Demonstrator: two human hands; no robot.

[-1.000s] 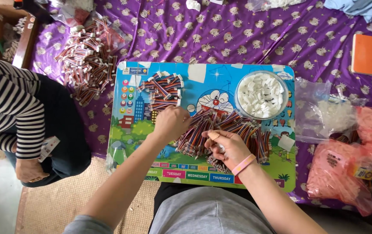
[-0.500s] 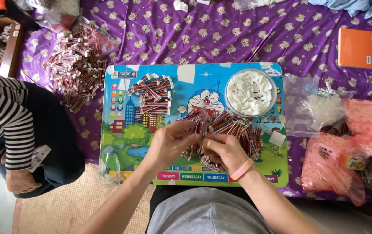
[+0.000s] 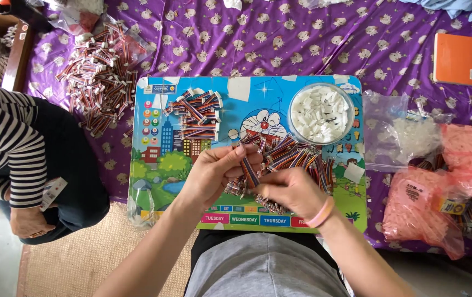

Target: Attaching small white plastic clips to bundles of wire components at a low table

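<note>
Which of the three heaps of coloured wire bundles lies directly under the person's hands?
The loose heap at the board's lower middle, below the white bowl. The tidy stack sits upper left on the board; the third heap lies off it on the purple cloth.

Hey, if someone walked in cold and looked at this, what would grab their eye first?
Probably the bright cartoon lap board at centre, where the left hand and right hand together pinch a short multicoloured ribbon cable above a loose heap of them. Next, the round tub of white plastic connectors at the board's upper right, and the purple patterned cloth beneath everything.
</note>
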